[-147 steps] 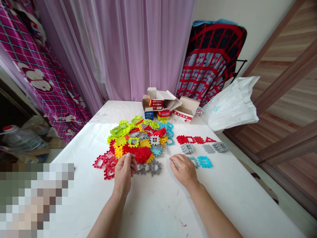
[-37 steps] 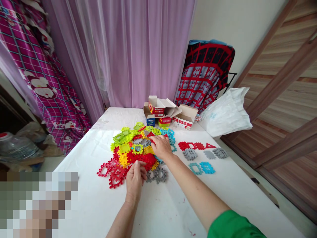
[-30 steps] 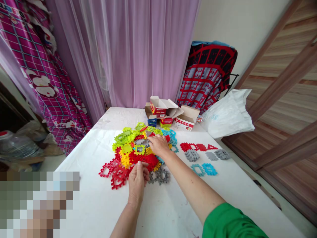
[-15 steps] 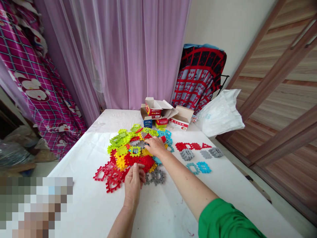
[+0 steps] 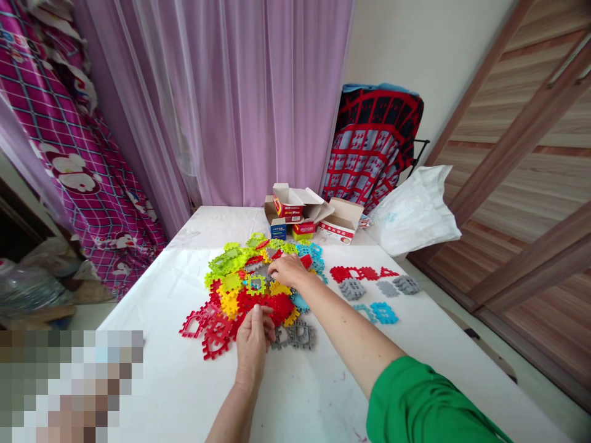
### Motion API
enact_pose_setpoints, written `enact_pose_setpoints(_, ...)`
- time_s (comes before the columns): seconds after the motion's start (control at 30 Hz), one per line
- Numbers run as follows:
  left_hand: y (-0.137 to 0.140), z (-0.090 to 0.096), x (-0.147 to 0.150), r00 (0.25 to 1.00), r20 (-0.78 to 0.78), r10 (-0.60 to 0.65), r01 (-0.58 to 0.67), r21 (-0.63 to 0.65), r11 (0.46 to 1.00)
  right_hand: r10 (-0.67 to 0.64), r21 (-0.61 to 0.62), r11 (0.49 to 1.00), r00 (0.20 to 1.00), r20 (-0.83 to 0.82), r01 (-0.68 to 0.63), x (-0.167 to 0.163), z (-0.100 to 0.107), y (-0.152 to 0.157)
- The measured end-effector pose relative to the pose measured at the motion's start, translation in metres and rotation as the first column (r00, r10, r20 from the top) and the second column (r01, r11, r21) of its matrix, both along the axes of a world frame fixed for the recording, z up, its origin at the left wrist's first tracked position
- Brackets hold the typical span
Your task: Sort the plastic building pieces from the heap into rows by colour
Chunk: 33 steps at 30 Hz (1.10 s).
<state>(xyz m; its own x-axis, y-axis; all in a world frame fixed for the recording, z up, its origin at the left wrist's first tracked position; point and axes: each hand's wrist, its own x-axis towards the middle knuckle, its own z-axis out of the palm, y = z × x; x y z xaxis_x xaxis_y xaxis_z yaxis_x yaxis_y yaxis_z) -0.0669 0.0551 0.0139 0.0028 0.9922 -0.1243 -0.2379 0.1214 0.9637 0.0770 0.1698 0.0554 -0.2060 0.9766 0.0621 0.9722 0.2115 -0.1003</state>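
Note:
A heap of toothed plastic building plates lies on the white-covered table. Lime green plates (image 5: 231, 257) form its far left side, and red plates (image 5: 217, 337) spread over the near left. My right hand (image 5: 289, 271) reaches into the heap's middle, its bent fingers closed at the edge of a grey building plate (image 5: 261, 271); the fingertips are partly hidden. Closer to me, my left hand (image 5: 253, 335) hovers at the heap's near edge with fingers curled in and no plate visible in them. Beside it are dark grey plates (image 5: 301, 335).
Right of the heap lie sorted groups: red plates (image 5: 367, 272), stacked grey plates (image 5: 351, 288) and blue plates (image 5: 384, 312). Open cardboard boxes (image 5: 341, 231) stand at the back. A white plastic bag (image 5: 415, 212) hangs by the table's right edge. Purple curtains (image 5: 277, 111) are behind.
The whole view has shifted slightly, so everything sits a little further right and lower. Both hands keep nearly the same places over the heap; no plate has visibly been moved.

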Motion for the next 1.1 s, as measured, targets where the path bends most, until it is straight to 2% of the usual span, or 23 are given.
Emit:
enact_pose_setpoints(0.13,0.001,-0.001,0.000,1.000,0.007,0.004,-0.004,0.009,1.000,0.027,0.069,0.997,0.999,-0.030,-0.025,0.004,0.010,0.001)
enact_pose_setpoints(0.23,0.002,-0.003,0.000,1.000,0.014,0.009,-0.009,0.013,1.000,-0.007,0.193,0.981,0.993,-0.119,0.031,0.026,0.021,-0.012)
enact_pose_setpoints(0.33,0.002,-0.003,0.000,1.000,0.010,0.008,-0.009,0.016,1.000,-0.054,0.403,0.899,0.958,-0.282,0.170,0.062,0.022,-0.044)
enact_pose_setpoints(0.4,0.001,-0.003,0.000,1.000,0.004,0.005,-0.005,0.019,1.000,-0.090,0.504,0.831,0.951,-0.296,0.236,0.085,0.013,-0.072)
enact_pose_setpoints(0.43,0.001,-0.003,0.000,1.000,-0.001,0.001,-0.001,0.023,1.000,-0.116,0.523,0.813,0.952,-0.284,0.255,0.094,0.006,-0.086)
enact_pose_setpoints(0.5,0.000,-0.002,0.000,1.000,-0.010,-0.003,0.003,0.036,0.999,-0.163,0.510,0.820,0.960,-0.227,0.260,0.105,-0.009,-0.110)
enact_pose_setpoints(0.6,-0.002,-0.001,0.000,1.000,-0.023,-0.004,0.006,0.061,0.998,-0.207,0.447,0.862,0.971,-0.123,0.240,0.108,-0.029,-0.132)
enact_pose_setpoints(0.73,-0.005,0.001,0.000,0.999,-0.036,-0.008,0.011,0.097,0.995,-0.139,0.355,0.924,0.990,-0.025,0.139,0.101,-0.045,-0.144)
enact_pose_setpoints(0.83,-0.006,0.001,0.000,0.999,-0.043,-0.015,0.020,0.111,0.994,-0.105,0.305,0.947,0.994,-0.012,0.103,0.098,-0.049,-0.154)
enact_pose_setpoints(0.9,-0.006,0.001,0.000,0.999,-0.050,-0.017,0.022,0.106,0.994,-0.128,0.286,0.950,0.992,-0.014,0.127,0.098,-0.049,-0.164)
enact_pose_setpoints(1.1,-0.004,-0.001,0.000,0.998,-0.059,-0.025,0.030,0.082,0.996,-0.354,0.220,0.917,0.933,0.067,0.332,0.082,-0.041,-0.190)
